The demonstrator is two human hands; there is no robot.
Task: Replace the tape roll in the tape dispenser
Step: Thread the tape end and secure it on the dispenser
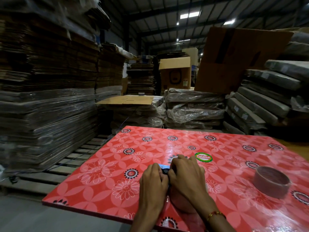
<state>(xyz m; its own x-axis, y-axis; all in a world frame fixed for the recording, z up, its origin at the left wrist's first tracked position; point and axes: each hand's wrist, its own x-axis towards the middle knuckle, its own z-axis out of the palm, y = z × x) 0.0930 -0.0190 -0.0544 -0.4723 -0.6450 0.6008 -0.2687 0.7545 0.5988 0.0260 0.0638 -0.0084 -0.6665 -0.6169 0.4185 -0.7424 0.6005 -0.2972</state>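
Observation:
A blue and black tape dispenser (163, 168) lies on the red flowered table (103, 178), mostly hidden between my hands. My left hand (154, 180) curls over its left side. My right hand (184, 173) curls over its right side, fingers wrapped round the front part. A brown tape roll (271, 181) stands flat on the table to the right, well apart from both hands.
A green and red round sticker (203, 157) is stuck to the table just beyond my right hand. Tall stacks of flattened cardboard (46, 97) rise on the left on pallets. Wrapped bundles (192, 111) and cardboard boxes (234, 61) stand behind the table.

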